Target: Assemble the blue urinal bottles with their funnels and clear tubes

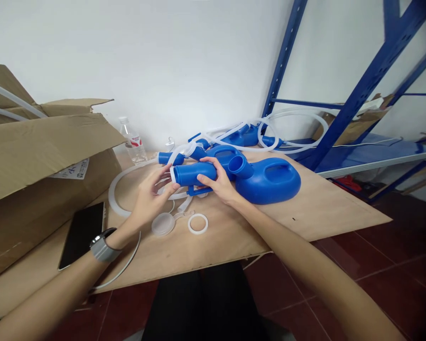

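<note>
Over the table, a blue plastic neck piece (193, 174) lies almost level, its wide end towards the left. My right hand (218, 182) grips its right end, thumb on the near side. Around the left end sits a white ring (173, 175), pinched between the thumb and fingers of my left hand (153, 192). A second white ring (198, 224) and a clear round cap (163, 224) lie on the table just below. To the right stands a blue urinal bottle (270, 182) with its mouth tilted up, and more blue bottles (246, 136) are behind it.
An open cardboard box (49, 156) takes up the left side, with a black tablet or phone (83, 234) in front. A water bottle (133, 144) stands by the wall. Coiled white tubing (298, 113) lies at the back right near a blue metal shelf (358, 71).
</note>
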The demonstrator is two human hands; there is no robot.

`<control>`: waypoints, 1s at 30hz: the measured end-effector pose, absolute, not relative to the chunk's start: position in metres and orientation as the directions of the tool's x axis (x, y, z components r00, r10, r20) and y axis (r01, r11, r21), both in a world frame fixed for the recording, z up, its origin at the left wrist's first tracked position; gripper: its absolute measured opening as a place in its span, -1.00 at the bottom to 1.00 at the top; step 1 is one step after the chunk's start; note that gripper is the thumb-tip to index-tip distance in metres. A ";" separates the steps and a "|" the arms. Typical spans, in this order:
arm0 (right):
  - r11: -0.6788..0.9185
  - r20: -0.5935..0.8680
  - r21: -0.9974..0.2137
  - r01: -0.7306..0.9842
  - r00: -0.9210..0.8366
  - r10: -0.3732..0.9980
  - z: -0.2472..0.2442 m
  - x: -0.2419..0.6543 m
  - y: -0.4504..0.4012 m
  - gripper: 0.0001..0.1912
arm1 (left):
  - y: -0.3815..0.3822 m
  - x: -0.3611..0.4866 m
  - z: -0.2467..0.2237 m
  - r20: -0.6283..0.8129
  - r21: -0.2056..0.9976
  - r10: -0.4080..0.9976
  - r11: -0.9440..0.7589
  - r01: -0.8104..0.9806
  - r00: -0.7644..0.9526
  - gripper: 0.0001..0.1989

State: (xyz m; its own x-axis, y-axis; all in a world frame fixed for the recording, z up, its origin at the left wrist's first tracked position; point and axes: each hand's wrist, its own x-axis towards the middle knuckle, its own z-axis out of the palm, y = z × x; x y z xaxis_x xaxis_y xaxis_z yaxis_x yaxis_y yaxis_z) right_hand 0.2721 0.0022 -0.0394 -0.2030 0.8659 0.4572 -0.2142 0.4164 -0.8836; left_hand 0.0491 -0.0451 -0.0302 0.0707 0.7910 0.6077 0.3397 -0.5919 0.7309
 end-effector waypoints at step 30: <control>0.510 0.505 -0.860 -0.016 -0.176 0.845 -0.039 0.274 0.000 -0.42 | -0.044 0.047 -0.036 0.792 0.501 0.592 -0.769 0.397 0.149 -0.44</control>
State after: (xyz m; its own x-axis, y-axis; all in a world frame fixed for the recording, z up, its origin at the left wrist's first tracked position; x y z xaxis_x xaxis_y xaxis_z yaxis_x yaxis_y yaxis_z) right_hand 0.2737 -0.0003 -0.0393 -0.1758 0.8452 0.5047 -0.0159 0.5102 -0.8599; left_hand 0.0469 -0.0444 -0.0362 0.1493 0.5922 0.7918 0.3965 -0.7694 0.5007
